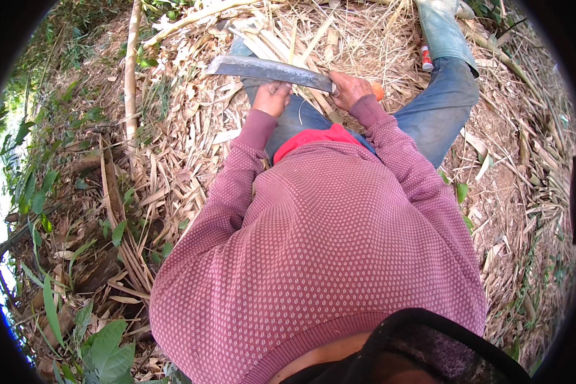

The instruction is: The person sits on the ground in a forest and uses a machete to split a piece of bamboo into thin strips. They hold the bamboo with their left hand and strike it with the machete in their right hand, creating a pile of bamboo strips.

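Observation:
A machete (256,68) with a long grey blade lies crosswise above my lap, its broad tip pointing left. My right hand (351,89) is wrapped round its handle, and the rounded orange end (377,91) sticks out on the right. Close under the middle of the blade, my left hand (272,98) is closed, with its fingertips at the blade's lower edge. What the left fingers hold, if anything, is hidden by the blade and the hand. Pale split bamboo strips (257,46) lie beyond the blade, near my left leg.
My bent legs in blue jeans (445,105) frame the work spot. A red and white container (426,57) sits by my right shin. Dry leaves and shavings (358,48) cover the ground. A thin pole (132,70) stands at left, with green plants (109,352) at lower left.

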Motion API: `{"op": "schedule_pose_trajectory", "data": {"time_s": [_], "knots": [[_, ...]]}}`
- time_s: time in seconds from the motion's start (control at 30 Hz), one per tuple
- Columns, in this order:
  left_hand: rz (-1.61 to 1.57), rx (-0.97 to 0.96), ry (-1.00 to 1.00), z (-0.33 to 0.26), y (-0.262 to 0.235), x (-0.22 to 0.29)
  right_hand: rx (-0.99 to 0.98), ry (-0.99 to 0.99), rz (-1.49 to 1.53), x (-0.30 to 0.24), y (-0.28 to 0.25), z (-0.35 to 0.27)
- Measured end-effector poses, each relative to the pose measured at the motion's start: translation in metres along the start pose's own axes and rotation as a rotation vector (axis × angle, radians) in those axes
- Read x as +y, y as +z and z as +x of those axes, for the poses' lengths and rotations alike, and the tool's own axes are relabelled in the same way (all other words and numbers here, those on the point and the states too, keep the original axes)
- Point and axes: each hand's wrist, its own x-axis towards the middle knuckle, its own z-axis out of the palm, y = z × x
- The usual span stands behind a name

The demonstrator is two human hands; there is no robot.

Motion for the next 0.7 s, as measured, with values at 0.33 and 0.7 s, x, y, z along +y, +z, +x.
{"op": "schedule_pose_trajectory", "data": {"time_s": [0.33,0.7], "knots": [[-0.091,-0.04,-0.016,-0.01,-0.007,-0.001,0.012,0.076,-0.06,0.008,-0.001,0.009],[0.157,0.065,0.095,-0.045,-0.025,-0.04,-0.001,0.5,0.036,0.014,-0.032,0.015]]}}
